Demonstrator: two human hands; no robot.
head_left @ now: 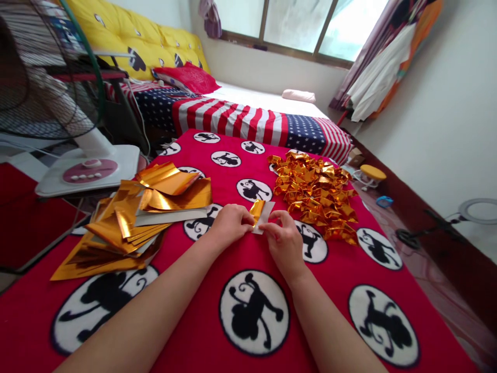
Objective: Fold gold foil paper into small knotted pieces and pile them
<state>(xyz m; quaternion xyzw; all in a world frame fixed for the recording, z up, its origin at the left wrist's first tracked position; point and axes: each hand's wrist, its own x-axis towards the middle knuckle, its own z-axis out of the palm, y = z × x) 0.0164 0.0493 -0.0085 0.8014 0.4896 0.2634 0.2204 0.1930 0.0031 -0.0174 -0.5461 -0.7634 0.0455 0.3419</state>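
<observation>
Between my hands is a small piece of gold foil paper (267,210), partly folded, with a gold strip on the left and its pale grey back on the right. My left hand (233,223) pinches its left edge near the lower end. At the lower right, my right hand (285,238) grips the same paper between thumb and fingers. To the left lies a loose stack of flat gold foil sheets (128,217), some grey side up. A heap of folded gold foil pieces (314,191) covers the right side of the cloth.
A red cloth (186,321) with black figures in white circles covers the table. An electric fan (89,166) stands at the left. Behind are a bed (248,122) and a window; a ring-light stand (435,228) is at right.
</observation>
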